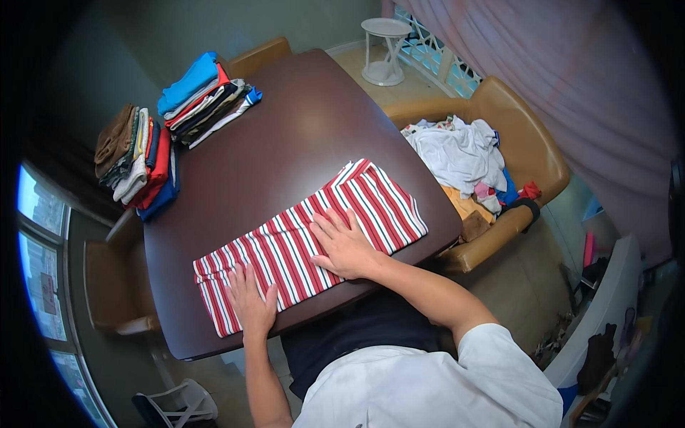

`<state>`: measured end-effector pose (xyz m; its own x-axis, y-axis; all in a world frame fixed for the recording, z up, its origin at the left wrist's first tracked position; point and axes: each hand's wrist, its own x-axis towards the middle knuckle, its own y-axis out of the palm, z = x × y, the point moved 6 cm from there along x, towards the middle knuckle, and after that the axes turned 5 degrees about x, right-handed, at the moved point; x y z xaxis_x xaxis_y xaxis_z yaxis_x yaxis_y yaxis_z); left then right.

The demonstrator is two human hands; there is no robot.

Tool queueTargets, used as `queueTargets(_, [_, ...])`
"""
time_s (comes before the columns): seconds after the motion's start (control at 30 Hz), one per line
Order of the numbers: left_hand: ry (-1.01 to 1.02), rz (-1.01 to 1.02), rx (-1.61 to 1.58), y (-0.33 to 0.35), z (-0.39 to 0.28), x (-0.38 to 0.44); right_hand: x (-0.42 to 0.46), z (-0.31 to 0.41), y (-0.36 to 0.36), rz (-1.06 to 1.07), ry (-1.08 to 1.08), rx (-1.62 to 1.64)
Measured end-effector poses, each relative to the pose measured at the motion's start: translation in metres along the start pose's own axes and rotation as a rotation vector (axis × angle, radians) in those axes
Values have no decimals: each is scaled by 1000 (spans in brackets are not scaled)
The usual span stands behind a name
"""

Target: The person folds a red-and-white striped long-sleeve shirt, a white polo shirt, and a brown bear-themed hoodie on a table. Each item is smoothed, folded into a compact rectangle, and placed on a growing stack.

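Observation:
A garment with red, white and dark stripes [299, 241] lies folded into a long strip along the near edge of the dark brown table. My left hand [251, 302] rests flat near its left end, fingers apart. Flat on the middle of the cloth, right of centre, is my right hand [342, 243], its fingers spread. Neither hand grips the fabric. The garment's wider right end shows a white-edged collar or opening at the top.
Two stacks of folded clothes [206, 101] [142, 160] stand at the table's far left. A tan leather armchair [514, 134] on the right holds a loose heap of clothes [460, 155]. Behind the table [299, 123] stands a small white round side table [385, 28].

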<state>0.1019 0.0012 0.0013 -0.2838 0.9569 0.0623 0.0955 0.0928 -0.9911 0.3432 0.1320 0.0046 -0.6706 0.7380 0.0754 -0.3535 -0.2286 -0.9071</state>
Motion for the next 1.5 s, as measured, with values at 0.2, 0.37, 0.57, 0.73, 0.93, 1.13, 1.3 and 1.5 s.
queueTargets(0.2, [-230,-104,56,6,66,-18,-10,-25,-17,-66,65,28])
queueTargets(0.37, [-322,-215,104,7,117,-29,-10,-31,-13,-19,128,-84])
queueTargets(0.57, [-304,-432,13,-4,134,-49,-7,-31,-14,-82,31,-61])
queueTargets(0.73, [-321,-415,-99,-5,120,-66,22,-40,-15,-27,-112,-94])
queueTargets(0.93, [-111,-346,-4,-19,54,-82,125,-55,-33,-30,-174,-513])
queueTargets(1.13, [362,-71,-453,-38,-66,-87,120,-22,-12,-337,25,-316])
queueTargets(1.3, [281,-79,-267,-39,-35,-94,6,58,-10,-285,-210,146])
queueTargets(1.5, [213,80,-71,-40,9,-70,-93,86,17,102,-463,20])
